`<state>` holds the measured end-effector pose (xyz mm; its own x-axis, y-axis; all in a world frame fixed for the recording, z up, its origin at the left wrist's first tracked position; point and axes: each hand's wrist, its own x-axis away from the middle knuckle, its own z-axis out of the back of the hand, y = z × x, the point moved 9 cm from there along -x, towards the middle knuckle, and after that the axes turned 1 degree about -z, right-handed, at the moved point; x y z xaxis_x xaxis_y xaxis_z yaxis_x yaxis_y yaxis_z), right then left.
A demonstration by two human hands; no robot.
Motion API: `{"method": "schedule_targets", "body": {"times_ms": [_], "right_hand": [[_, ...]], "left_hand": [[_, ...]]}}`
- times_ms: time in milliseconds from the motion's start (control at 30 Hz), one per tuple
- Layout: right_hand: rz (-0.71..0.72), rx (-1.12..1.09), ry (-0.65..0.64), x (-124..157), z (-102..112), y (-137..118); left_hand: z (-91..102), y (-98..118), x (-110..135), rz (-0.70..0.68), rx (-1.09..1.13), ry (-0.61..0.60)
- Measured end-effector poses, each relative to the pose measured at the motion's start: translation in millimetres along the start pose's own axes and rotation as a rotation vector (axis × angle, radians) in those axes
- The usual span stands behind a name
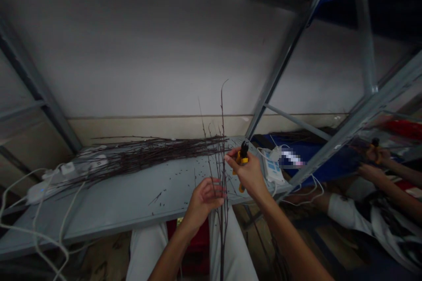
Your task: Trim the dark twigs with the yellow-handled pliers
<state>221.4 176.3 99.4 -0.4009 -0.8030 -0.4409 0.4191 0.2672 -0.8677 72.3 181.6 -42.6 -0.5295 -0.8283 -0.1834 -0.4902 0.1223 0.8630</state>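
Head view: hands (pixel 206 199) (pixel 249 175) with twigs (pixel 223 140), pruners (pixel 243 158)

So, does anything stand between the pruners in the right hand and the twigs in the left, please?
Nothing visible does: the yellow-handled pruners in the right hand sit beside the upright twigs in the left hand.

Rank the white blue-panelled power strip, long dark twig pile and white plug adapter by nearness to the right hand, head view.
Right hand:
1. White blue-panelled power strip: right.
2. Long dark twig pile: left.
3. White plug adapter: far left.
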Motion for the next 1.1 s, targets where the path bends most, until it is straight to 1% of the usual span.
{"method": "schedule_targets", "body": {"times_ms": [100, 200, 367, 467, 600, 767, 867, 967, 1100], "right_hand": [[-0.018, -0.018, 0.011, -2, 5, 8], [-0.028, -0.03, 0.025, -4, 10, 15], [-0.035, -0.032, 0.033, -4, 15, 20], [-0.028, -0.039, 0.031, -5, 14, 21], [-0.039, -0.044, 0.022, -3, 12, 23], [-0.042, -0.037, 0.012, 1, 9, 27], [-0.046, -0.038, 0.014, 1, 10, 28], [-0.028, -0.026, 0.023, 1, 14, 25], [-0.01, -0.018, 0.009, 3, 13, 17]], "left_hand": [[6.2, -14, 4, 0.015, -0.005, 0.045], [7.6, -24, 8, 0.059, 0.043, 0.06], [4.2, -24, 13, 0.077, 0.062, 0.075], [2.7, -22, 12, 0.07, 0.069, 0.085], [2.8, -15, 4, 0.032, 0.051, 0.111], [4.0, 1, -8, -0.012, 0.025, 0.214], [0.4, 6, -12, -0.027, 0.02, 0.226], [-2.8, 7, -15, -0.027, 0.046, 0.22], [-2.4, 13, -20, -0.058, 0.072, 0.262]]}}
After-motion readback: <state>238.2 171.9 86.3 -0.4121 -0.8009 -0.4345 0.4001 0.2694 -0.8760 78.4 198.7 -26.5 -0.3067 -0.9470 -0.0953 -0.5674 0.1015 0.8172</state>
